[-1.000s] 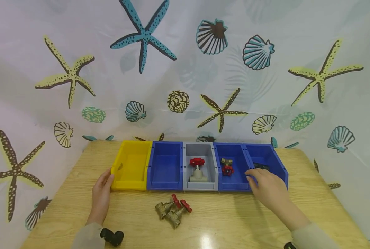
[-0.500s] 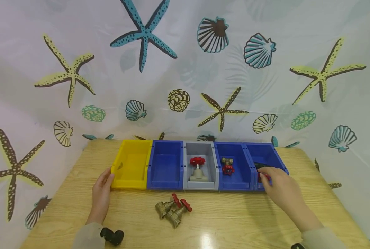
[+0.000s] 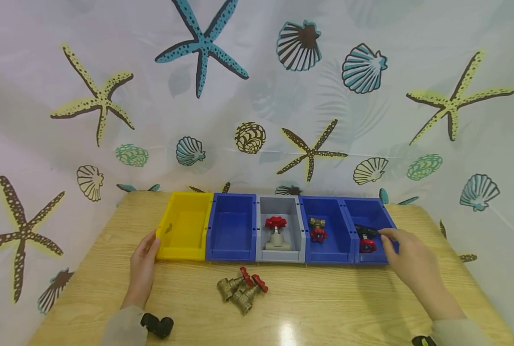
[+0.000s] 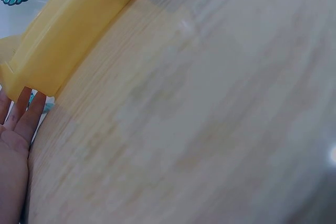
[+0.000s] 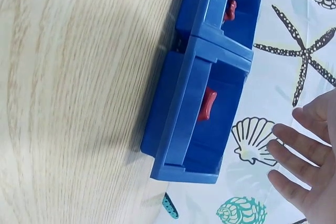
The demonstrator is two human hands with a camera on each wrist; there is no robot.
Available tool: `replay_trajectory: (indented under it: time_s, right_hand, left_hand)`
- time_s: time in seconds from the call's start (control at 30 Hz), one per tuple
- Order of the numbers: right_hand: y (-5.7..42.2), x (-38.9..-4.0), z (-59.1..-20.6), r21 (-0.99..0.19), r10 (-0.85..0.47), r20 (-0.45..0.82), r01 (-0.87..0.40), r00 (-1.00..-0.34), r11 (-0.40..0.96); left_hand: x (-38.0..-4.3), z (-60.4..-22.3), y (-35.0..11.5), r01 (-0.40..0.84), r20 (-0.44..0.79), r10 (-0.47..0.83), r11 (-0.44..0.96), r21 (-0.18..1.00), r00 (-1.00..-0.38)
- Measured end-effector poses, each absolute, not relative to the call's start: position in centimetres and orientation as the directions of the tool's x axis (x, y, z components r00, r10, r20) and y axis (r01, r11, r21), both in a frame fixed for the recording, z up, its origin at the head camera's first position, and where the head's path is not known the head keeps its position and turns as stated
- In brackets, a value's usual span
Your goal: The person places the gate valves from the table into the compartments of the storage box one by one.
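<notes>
In the head view my left hand touches the front left corner of the yellow bin, its fingers straight along the side in the left wrist view. My right hand is beside the right side of the rightmost blue bin. The right wrist view shows its fingers spread and holding nothing. Inside that bin lie a black piece and a red handwheel. Two brass valves with red handwheels lie crossed on the table before the bins.
Several bins stand joined in a row. The grey bin holds a beige valve with a red handwheel; the blue bin to its right holds a brass valve. A shell-patterned cloth hangs behind the wooden table.
My right hand has moved right, from over the front of the rightmost blue bin to its right side, uncovering the red handwheel inside. My left hand has stayed at the yellow bin.
</notes>
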State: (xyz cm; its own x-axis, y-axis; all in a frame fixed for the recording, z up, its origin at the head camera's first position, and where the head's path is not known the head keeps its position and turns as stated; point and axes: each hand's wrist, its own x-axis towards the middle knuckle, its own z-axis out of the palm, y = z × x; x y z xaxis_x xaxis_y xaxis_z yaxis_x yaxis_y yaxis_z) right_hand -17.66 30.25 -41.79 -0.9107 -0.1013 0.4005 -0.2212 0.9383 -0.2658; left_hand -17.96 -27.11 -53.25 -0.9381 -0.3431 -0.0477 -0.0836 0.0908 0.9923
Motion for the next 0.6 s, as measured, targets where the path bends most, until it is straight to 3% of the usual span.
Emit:
replay_trajectory:
  time_s: [0.6]
  right_hand:
    - [33.3,-17.5,-42.4,-0.334,0.026,0.424,-0.129,-0.905,0.934]
  left_hand:
    - [-17.9,-53.2,-27.1,-0.088,-0.048,-0.332,0.107,0.99,-0.942]
